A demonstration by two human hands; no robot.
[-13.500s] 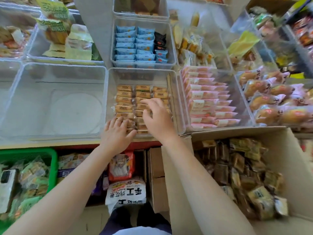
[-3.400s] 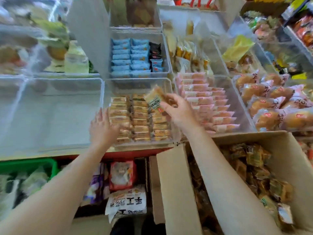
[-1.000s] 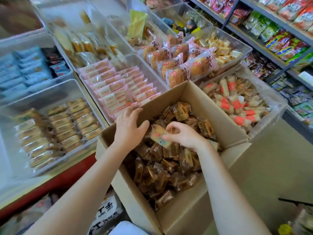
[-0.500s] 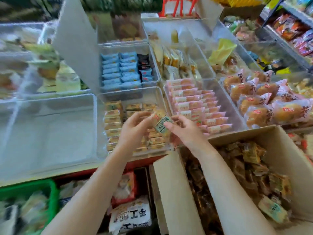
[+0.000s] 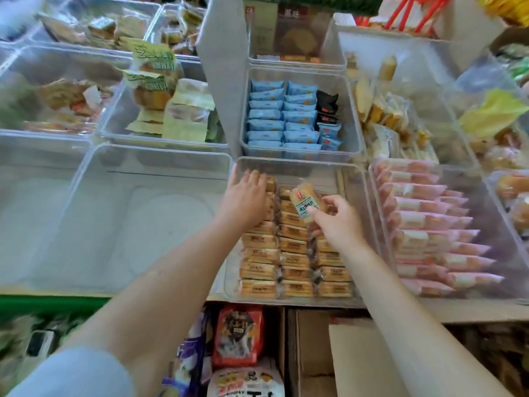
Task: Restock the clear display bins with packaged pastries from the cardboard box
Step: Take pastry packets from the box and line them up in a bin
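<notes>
Right hand (image 5: pixel 337 222): pinching one wrapped pastry (image 5: pixel 305 203) above clear bin (image 5: pixel 286 167). Left hand (image 5: pixel 246 199): fingers flat on the stacked pastry rows (image 5: pixel 286 253).

The display bin (image 5: pixel 352 173) is clear, smooth plastic with a glossy sheen. The packaged pastry (image 5: pixel 305 203) above it wears shiny transparent film with a printed label. Below the bin, the cardboard box (image 5: pixel 357 365) is matt brown paperboard.
</notes>
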